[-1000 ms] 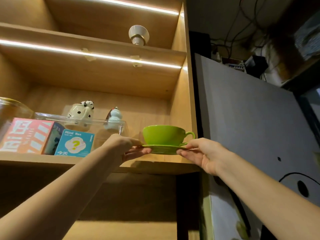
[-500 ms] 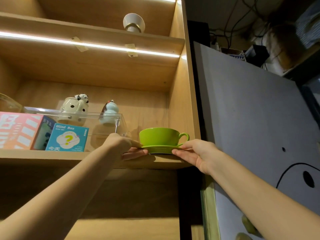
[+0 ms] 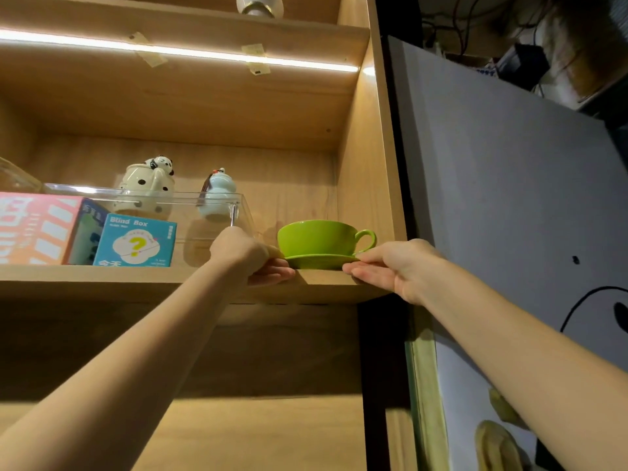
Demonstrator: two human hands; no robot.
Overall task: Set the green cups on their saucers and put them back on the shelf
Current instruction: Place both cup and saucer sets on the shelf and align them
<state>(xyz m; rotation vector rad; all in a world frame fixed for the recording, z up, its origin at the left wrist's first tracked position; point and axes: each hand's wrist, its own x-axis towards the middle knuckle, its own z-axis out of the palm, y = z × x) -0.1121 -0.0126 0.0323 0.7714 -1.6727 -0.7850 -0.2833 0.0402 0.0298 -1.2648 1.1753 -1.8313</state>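
A green cup stands on a green saucer, handle to the right. The saucer rests on the front right end of the wooden shelf, close to the cabinet's side wall. My left hand pinches the saucer's left rim, fingers underneath at the shelf edge. My right hand holds the saucer's right rim between thumb and fingers. No other green cup is in view.
Left of the cup stands a clear plastic bin, with a blue "Blind Box" carton and a pink box in front. A spotted ceramic pot and a pale blue figurine sit behind. A grey panel stands right of the cabinet.
Both hands carried the cup and saucer forward and down from in front of the shelf onto its right end. The saucer now sits on the board.
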